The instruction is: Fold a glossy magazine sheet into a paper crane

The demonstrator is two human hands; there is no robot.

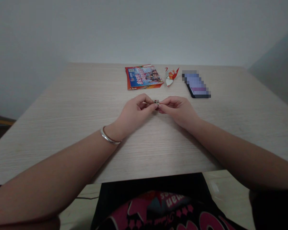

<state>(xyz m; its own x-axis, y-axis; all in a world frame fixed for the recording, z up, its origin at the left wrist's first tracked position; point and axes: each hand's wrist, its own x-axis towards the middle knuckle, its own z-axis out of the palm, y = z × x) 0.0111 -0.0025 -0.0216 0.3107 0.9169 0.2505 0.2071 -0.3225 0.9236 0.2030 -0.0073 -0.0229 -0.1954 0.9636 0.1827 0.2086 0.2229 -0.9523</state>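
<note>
Between my two hands, above the middle of the table, is a small folded paper piece (156,102), mostly hidden by the fingers. My left hand (139,110) pinches it from the left with thumb and forefinger; a silver bangle (108,136) circles that wrist. From the right, my right hand (177,108) pinches the same piece, its thumb and fingertips almost meeting those of the left. Just beyond the hands stands a folded paper crane (171,76) in red, orange and white. A stack of printed leaflets (144,76), blue on top with red edges, lies left of the crane.
A phone (196,84) with a blurred-out screen lies to the right of the crane. The pale wood-grain table (86,83) runs back to a plain wall (144,32). My lap, in dark printed clothing (158,204), is at the near edge.
</note>
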